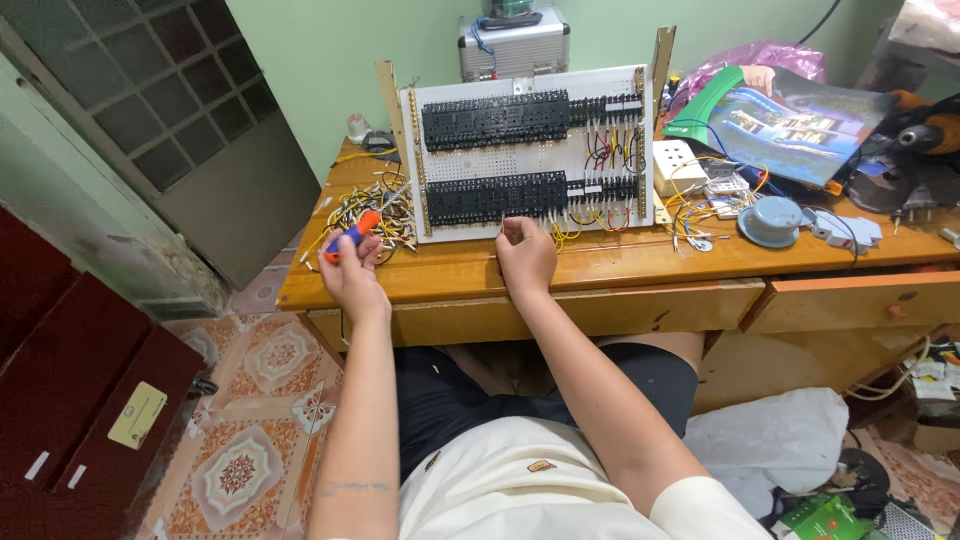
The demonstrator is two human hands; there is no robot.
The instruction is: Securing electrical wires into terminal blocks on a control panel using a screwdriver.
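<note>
Head view: left hand around screwdriver

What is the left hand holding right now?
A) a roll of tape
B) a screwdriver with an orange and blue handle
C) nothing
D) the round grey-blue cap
B: the left hand grips a screwdriver with an orange and blue handle at the desk's left end, beside the loose wires, while the right hand rests at the lower edge of the white panel.

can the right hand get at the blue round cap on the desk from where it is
Probably yes. The right hand rests at the foot of the white board, and the blue round cap lies in the open on the desk further right, with only loose wires between.
</note>
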